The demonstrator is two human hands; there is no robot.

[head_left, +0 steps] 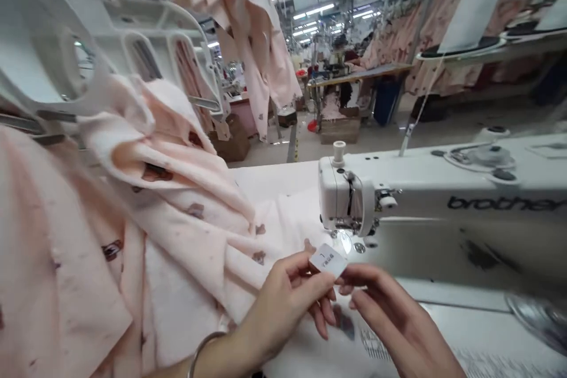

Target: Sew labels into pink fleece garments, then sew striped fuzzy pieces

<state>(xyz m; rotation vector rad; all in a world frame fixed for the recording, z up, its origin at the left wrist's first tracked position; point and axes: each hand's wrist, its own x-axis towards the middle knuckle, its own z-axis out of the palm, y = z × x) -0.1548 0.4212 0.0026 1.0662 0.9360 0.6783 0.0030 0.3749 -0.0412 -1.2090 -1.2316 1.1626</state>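
- The left hand [277, 304], with a silver metal bangle [204, 347] at its wrist, pinches a small white printed label [328, 261] between thumb and forefinger.
- The right hand [394, 310] holds its fingers bent beside the label's right corner; I cannot tell whether it grips it.
- The label sits near the white "brother" sewing machine [420, 180], above soft pale-pink fabric with brown prints [186, 236].

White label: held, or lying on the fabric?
Held: the left hand pinches the white label in its fingers, printed face showing. Whether the right hand touches it, cannot tell.
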